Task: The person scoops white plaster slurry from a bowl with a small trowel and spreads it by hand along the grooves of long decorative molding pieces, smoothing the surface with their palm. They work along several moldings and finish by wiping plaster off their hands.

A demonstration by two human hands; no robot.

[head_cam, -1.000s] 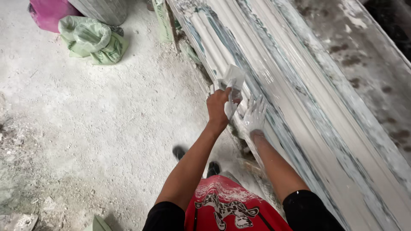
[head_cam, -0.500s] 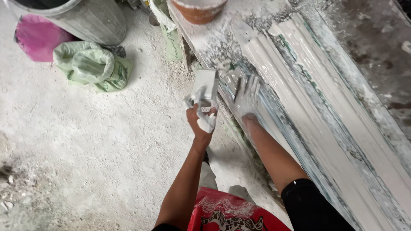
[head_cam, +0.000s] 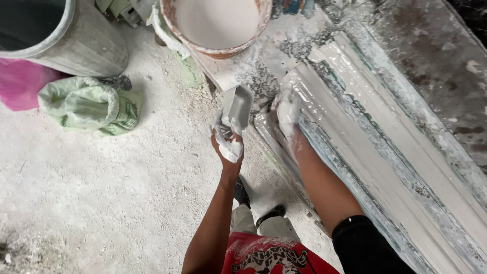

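One head-worn camera looks steeply down, close over the long mould point(head_cam: 385, 152) and floor point(head_cam: 101, 193).

— Left hand point(head_cam: 227, 143)?
— Raised in front of the body, forearm bare and running straight up from the lower edge of the view. Fingers closed in a grip, coated thick with white, palm turned toward the right.
— And the right hand point(head_cam: 287, 112)?
— Stretched further forward than the left, lying flat, palm down, fingers spread and pressed onto a wet surface. Smeared white right up to the wrist.
— Arms?
— Right forearm bare, slanting up and left, dark sleeve at the upper arm. Elbows low and near the torso, the two hands near each other, not touching.
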